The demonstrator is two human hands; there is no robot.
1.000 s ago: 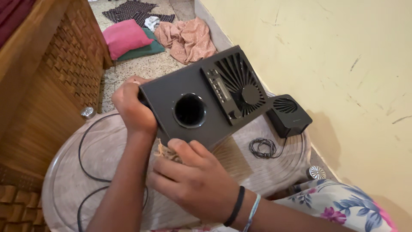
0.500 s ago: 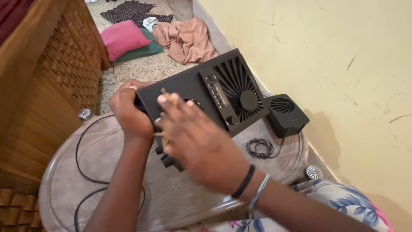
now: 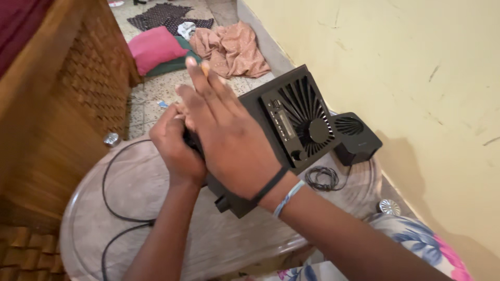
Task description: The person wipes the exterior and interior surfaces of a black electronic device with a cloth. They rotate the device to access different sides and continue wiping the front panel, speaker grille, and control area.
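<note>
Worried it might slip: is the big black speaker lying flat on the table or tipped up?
Tipped up: the big black speaker is tilted, its grille end raised above the table.

place: home, lived-in room, likely a bedroom or living area
floor: speckled terrazzo floor (image 3: 156, 91), bare
clothes: peach cloth (image 3: 234, 47) and dark patterned cloth (image 3: 166, 13) lying loose on the floor near the wall
cushions: pink pillow (image 3: 153, 47) on a green one (image 3: 182, 58), on the floor
furniture: carved wooden furniture (image 3: 67, 93) with woven-pattern panel, at left
wall: pale yellow painted wall (image 3: 396, 67), scuffed and marked
surface: round surface (image 3: 135, 182) under clear plastic cover, black cable (image 3: 107, 192) on it
electronics: black speaker box (image 3: 294, 122) with small black speaker (image 3: 357, 138), household set
</note>
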